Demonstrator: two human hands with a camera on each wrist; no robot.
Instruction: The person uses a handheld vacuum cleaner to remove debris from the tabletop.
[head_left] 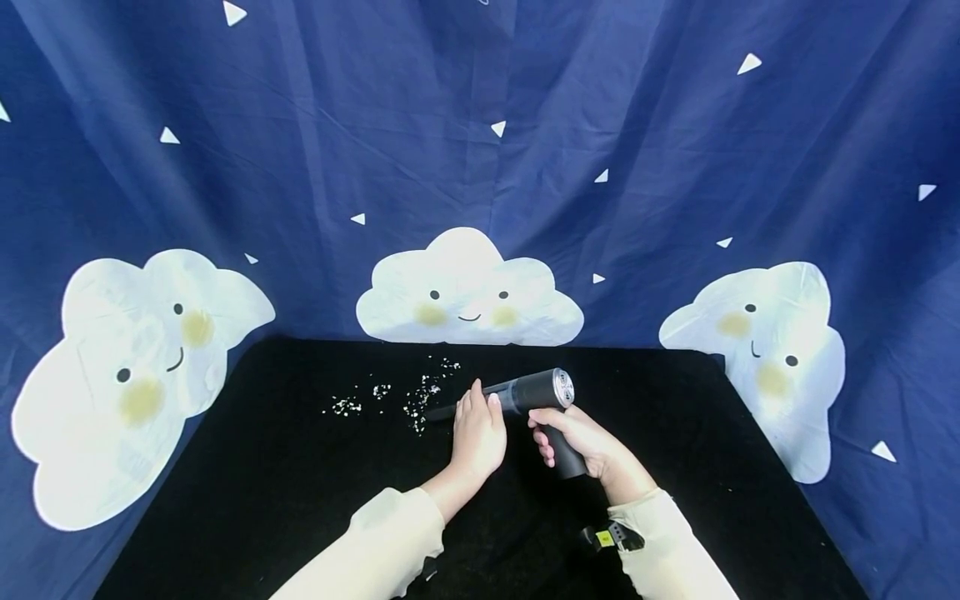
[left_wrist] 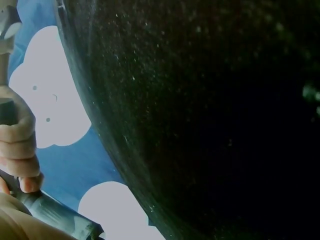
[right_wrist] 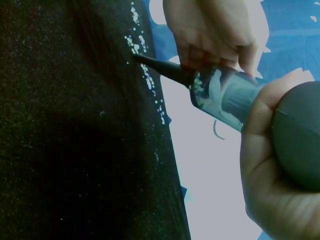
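Cream sleeves reach up from the bottom of the frame as the right hand (head_left: 592, 446) grips the handle of a handheld vacuum (head_left: 536, 392), its narrow nozzle (right_wrist: 162, 69) touching a trail of white crumbs (head_left: 420, 392) just left of centre. Fingers straight and together, the left hand (head_left: 477, 429) rests against the vacuum's barrel. Most crumbs appear uncollected, scattered leftward across the black table (head_left: 300, 483). Beyond hangs a blue cloud-print curtain (head_left: 465, 292); nothing blocks the nozzle's path.

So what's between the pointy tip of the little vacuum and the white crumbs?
Nothing: in the right wrist view the vacuum nozzle tip already sits among the white crumbs on the black cloth.
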